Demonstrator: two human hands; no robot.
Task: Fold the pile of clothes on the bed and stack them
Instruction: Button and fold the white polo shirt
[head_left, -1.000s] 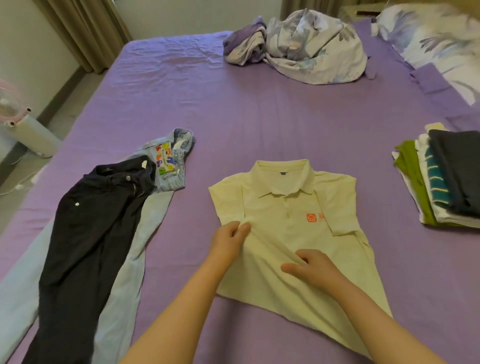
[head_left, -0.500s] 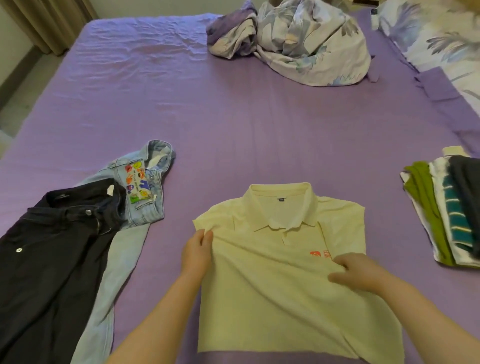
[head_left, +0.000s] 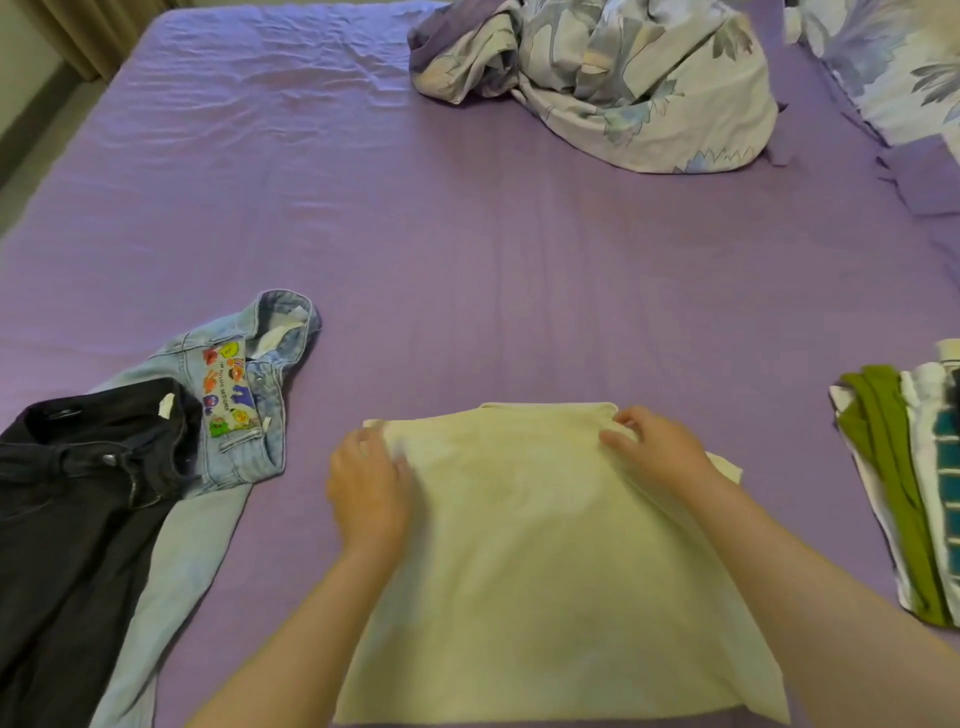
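both hands (head_left: 370, 480) apparently gripping shirt (head_left: 545, 561), bed (head_left: 467, 234)

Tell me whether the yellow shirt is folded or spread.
Partly folded: the yellow shirt lies doubled, hem at collar, a sleeve edge poking out right.

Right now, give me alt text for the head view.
Both hands, left hand and right hand, hold the top corners of a pale yellow shirt on a purple bed. Black jeans lie left, a folded stack right.
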